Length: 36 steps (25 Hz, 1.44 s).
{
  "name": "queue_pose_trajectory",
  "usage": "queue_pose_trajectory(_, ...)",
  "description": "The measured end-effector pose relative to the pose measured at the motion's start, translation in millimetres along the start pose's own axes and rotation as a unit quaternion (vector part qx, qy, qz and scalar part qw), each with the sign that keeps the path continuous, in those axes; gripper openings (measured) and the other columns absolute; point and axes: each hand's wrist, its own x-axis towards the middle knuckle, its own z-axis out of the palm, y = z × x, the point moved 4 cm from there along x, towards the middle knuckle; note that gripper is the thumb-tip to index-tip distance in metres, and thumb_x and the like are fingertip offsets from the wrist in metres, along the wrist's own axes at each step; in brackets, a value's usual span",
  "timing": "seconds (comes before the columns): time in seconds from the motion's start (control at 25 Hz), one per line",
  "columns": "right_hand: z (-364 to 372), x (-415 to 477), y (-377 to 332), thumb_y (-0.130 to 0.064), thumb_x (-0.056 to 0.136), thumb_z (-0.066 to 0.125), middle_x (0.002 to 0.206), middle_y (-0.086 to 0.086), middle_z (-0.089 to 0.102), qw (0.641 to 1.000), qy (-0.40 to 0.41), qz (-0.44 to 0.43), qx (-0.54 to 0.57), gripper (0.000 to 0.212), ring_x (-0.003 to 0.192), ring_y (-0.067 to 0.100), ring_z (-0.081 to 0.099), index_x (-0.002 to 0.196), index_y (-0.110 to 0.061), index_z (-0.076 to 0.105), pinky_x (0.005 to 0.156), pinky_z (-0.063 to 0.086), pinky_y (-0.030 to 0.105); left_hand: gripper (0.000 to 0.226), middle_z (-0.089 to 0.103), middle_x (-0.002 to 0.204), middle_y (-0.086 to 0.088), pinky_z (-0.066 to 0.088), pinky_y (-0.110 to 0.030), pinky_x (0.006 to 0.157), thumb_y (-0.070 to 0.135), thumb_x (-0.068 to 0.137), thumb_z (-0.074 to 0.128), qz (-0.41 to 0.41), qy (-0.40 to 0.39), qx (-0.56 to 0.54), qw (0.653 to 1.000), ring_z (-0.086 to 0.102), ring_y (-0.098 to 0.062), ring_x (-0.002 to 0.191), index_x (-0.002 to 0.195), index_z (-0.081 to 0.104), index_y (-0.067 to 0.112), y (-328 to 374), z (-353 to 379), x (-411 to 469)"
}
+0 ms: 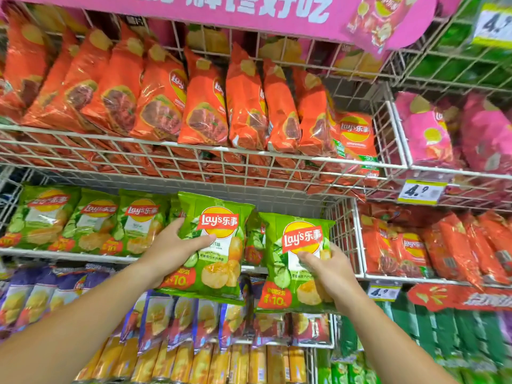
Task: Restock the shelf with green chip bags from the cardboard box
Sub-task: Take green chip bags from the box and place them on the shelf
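Observation:
Each of my hands holds one green chip bag up in front of the middle wire shelf [343, 239]. My left hand [174, 245] grips the left edge of one green bag [219, 261], thumb across its front. To its right, my right hand [329, 268] clasps a second green bag [296, 239] at its lower right. Both bags stand upright, logos facing me, at the right end of a row of green bags [91, 223] standing on that shelf. The cardboard box is out of view.
Orange bags [205, 106] fill the wire shelf above, pink bags [426, 131] sit at upper right. More orange bags [460, 245] fill the bay to the right. Purple bags [182, 320] and yellow cans [238, 364] are below. A price tag [421, 191] hangs on the right rail.

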Motion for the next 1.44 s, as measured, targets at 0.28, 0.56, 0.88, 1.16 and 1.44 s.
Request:
queue_pose_trajectory(0.28, 18.8, 86.2, -1.1, -0.026, 0.084, 0.081, 0.096, 0.000, 0.077, 1.000, 0.016, 0.006, -0.008, 0.030, 0.089, 0.019, 0.073, 0.110, -0.019, 0.067, 0.076, 0.056, 0.035, 0.084, 0.058, 0.128, 0.011, 0.044, -0.032, 0.089, 0.051, 0.070, 0.085, 0.002, -0.034, -0.008, 0.999, 0.057, -0.010, 0.102, 0.141, 0.047, 0.026, -4.3, 23.8, 79.9)
queue_pose_trajectory(0.56, 52.1, 148.3, 21.2, -0.058, 0.061, 0.084, 0.109, 0.006, 0.074, 0.999, 0.025, 0.032, -0.025, 0.074, 0.077, 0.020, 0.064, 0.123, -0.023, 0.063, 0.070, 0.053, 0.033, 0.101, 0.065, 0.129, 0.006, 0.049, -0.041, 0.101, 0.072, 0.052, 0.085, -0.017, -0.057, -0.003, 0.998, 0.062, -0.014, 0.114, 0.137, 0.053, 0.027, -28.6, 35.9, 137.0)
queue_pose_trajectory(0.88, 60.2, 168.1, 33.2, -0.062, 0.062, 0.078, 0.071, -0.004, 0.049, 0.994, 0.030, 0.084, -0.060, 0.109, 0.049, 0.011, 0.040, 0.151, -0.015, 0.036, 0.046, 0.030, 0.021, 0.087, 0.055, 0.132, 0.010, 0.042, -0.037, 0.102, 0.065, 0.063, 0.083, -0.032, -0.073, -0.046, 0.996, 0.053, -0.019, 0.122, 0.132, 0.050, 0.024, -45.4, 56.4, 170.0)
queue_pose_trajectory(1.16, 59.0, 170.6, 56.6, -0.065, 0.059, 0.075, 0.089, -0.003, 0.053, 0.994, 0.011, 0.104, -0.037, 0.123, 0.067, 0.014, 0.049, 0.160, -0.023, 0.020, 0.056, 0.038, 0.026, 0.120, 0.031, 0.161, -0.001, 0.034, -0.046, 0.115, 0.069, 0.065, 0.080, -0.042, -0.060, -0.059, 0.996, 0.034, -0.025, 0.144, 0.157, 0.022, 0.020, -67.2, 81.4, 165.7)
queue_pose_trajectory(1.44, 69.0, 180.5, 77.1, -0.063, 0.075, 0.076, 0.135, 0.008, 0.058, 0.992, -0.048, 0.114, -0.032, 0.118, 0.114, 0.028, 0.060, 0.163, -0.025, 0.008, 0.091, 0.049, 0.037, 0.107, 0.034, 0.159, -0.006, 0.033, -0.043, 0.114, 0.059, 0.076, 0.077, -0.031, 0.018, 0.019, 0.999, 0.036, -0.028, 0.144, 0.156, 0.023, 0.012, -72.7, 91.7, 167.6)
